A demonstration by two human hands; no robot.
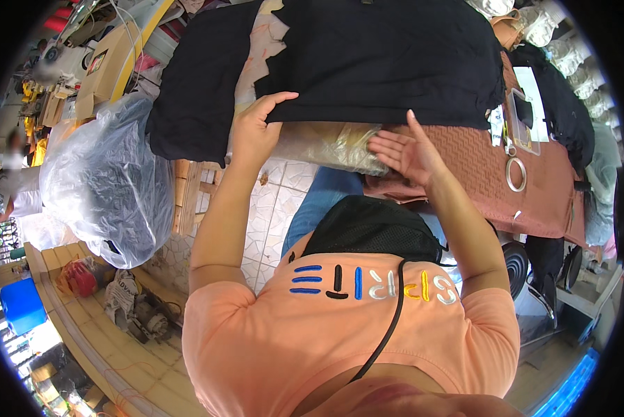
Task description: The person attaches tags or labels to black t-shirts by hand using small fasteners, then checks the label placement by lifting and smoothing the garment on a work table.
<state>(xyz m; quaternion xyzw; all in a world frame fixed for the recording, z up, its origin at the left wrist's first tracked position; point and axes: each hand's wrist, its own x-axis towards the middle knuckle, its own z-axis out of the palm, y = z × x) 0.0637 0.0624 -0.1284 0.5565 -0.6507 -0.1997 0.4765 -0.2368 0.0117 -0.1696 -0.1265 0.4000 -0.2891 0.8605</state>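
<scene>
A broad piece of black cloth (381, 62) lies over the table ahead, its near edge hanging almost straight. At the left end of that edge, my left hand (256, 126) has its thumb stretched over the cloth and the edge between thumb and fingers; most of the fingers are hidden. My right hand (409, 151) is open just below the edge, thumb up and fingers pointing left, with nothing in it. Under the cloth shows a bundle wrapped in clear plastic (326, 144), close to the right fingertips. A pale, jagged-edged strip (260, 52) separates the cloth from another black piece (194, 90).
A brown textured cover (465, 156) spreads to the right, bearing a metal ring (515, 174) and a clear plastic case (524, 118). Large clear plastic bags (110, 181) bulge at the left. Behind them stands a cardboard box (107, 69). Light tiles (277, 201) floor the space below.
</scene>
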